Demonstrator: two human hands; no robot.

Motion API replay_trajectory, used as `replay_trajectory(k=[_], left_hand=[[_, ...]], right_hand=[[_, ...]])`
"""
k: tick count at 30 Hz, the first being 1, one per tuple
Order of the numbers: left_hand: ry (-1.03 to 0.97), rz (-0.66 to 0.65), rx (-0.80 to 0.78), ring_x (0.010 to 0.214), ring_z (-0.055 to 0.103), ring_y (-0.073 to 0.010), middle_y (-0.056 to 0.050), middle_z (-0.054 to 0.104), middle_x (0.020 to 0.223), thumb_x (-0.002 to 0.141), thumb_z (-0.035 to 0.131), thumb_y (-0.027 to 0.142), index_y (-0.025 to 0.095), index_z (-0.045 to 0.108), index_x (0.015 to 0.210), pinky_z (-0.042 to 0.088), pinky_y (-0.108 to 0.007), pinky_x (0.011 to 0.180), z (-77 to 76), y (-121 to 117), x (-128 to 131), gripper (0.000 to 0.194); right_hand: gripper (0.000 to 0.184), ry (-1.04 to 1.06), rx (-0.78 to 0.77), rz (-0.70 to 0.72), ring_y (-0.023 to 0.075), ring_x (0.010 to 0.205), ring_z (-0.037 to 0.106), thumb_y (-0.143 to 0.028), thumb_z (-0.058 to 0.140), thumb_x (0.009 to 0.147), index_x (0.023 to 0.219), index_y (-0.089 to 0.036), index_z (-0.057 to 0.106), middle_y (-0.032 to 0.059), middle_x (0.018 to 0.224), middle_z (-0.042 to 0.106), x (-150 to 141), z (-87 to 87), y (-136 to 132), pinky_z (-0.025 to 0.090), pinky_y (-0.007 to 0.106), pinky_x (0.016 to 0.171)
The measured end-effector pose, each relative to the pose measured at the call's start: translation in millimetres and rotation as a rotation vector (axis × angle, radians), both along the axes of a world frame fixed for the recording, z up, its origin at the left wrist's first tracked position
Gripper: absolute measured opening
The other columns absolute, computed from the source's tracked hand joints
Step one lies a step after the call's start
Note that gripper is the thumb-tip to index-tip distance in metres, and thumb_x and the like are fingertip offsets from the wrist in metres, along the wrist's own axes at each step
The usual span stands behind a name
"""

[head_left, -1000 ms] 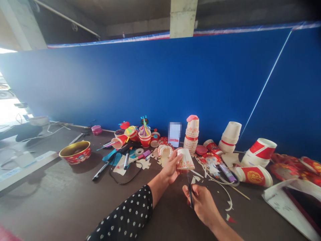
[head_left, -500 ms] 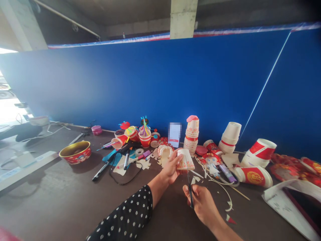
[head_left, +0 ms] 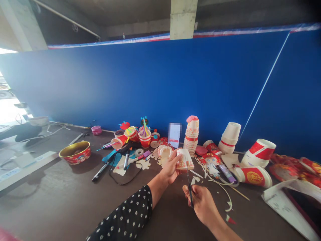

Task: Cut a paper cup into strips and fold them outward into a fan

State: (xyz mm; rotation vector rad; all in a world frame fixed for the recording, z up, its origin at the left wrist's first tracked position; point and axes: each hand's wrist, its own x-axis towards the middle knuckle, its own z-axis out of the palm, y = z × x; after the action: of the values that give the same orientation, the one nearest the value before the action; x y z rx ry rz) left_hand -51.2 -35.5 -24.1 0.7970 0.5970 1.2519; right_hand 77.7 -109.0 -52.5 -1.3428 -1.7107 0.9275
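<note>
- Head view: white paper cup [head_left: 185,158] with red markings, raised in front of the person, narrow end up and wide rim toward the table [head_left: 62,204].
- Left hand [head_left: 171,170]: fingers curled round the cup's left side, parted only by what they grip; far fingertips hidden behind it.
- Right hand [head_left: 199,199]: fingers folded about the handles of black scissors [head_left: 190,194]. Blades point up to the cup's rim; whether they are parted cannot be told at this size.
- Risk, judged: cut wandering sideways off the markings. Cause: cup turning in a one-sided hold while the blades stay fixed.
- Risk: wall creasing or tearing. Cause: left fingers squeezing thin paper, or scissors twisted mid-snip.
- Risk: nicked fingertip. Cause: left fingers near the blade line, some out of sight behind the wall.
- Risk: snagging. Cause: curled white strips [head_left: 229,199] and paper scraps [head_left: 196,179] lying near the right hand.
- Risk, lesser: toppling the cup stack [head_left: 191,144] just beyond. Cause: a forward slip of the held cup.
</note>
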Motion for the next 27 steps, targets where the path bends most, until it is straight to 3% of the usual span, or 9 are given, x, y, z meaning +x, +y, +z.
replay_trajectory(k=[13,22,27], left_hand=[[0.020,-0.009,0.015,0.064,0.061,-0.0173,-0.002,0.059,0.085,0.069,0.065,0.037,0.028,0.048,0.109,0.049,-0.026,0.048,-1.7,1,2,0.045],[0.056,-0.090,0.085,0.063,0.061,-0.0167,-0.007,0.060,0.090,0.075,0.060,0.038,0.027,0.047,0.115,0.045,-0.021,0.045,-8.9,-1,7,0.043],[0.062,-0.087,0.078,0.064,0.061,-0.0166,-0.007,0.060,0.092,0.074,0.060,0.038,0.027,0.046,0.117,0.045,-0.021,0.045,-7.7,-2,8,0.046]], right_hand=[[0.046,-0.020,0.005,0.027,0.0104,0.043,0.042,-0.056,0.049,0.077,0.051,-0.019,0.047,-0.0022,0.044,0.047,3,-3.5,3,0.028,0.022,0.045],[0.048,-0.001,-0.045,0.006,0.0110,0.044,0.040,-0.059,0.049,0.074,0.048,-0.020,0.041,-0.0020,0.045,0.044,2,15.2,-2,0.027,0.024,0.046],[0.047,0.006,-0.024,0.015,0.0118,0.045,0.044,-0.059,0.047,0.075,0.050,-0.020,0.045,-0.0014,0.046,0.048,3,8.5,1,0.029,0.023,0.046]])
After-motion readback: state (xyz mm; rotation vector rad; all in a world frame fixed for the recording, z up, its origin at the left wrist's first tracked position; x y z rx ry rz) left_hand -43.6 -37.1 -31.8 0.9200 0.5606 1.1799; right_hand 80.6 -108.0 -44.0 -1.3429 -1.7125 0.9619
